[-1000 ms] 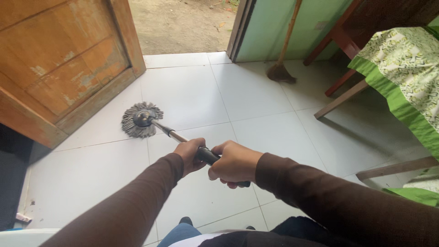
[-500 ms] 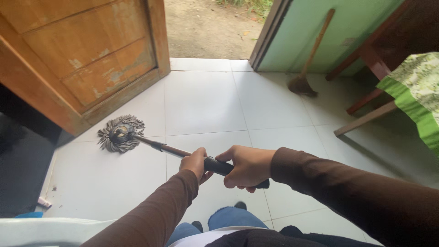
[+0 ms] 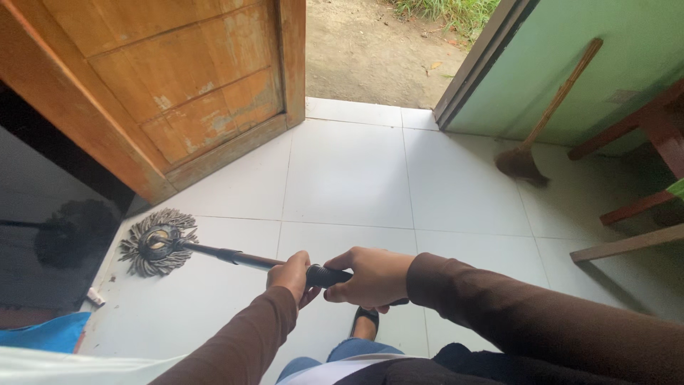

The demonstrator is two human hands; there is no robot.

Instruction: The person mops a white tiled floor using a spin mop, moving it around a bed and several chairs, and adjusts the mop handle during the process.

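Hands hold the mop handle [image 3: 235, 258]: left hand [image 3: 291, 275] and right hand [image 3: 372, 276] wrap fingers tight around it. Round grey mop head [image 3: 157, 242] lies on the white floor [image 3: 349, 171] near the wooden door [image 3: 171, 85].

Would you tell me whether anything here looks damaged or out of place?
The wooden door has worn, peeling finish on its lower panels, and a small white object lies loose on the tiled floor near the mop head.

Long brown sleeves, bare hands [image 3: 335, 276] — blue jeans, dark sandal below
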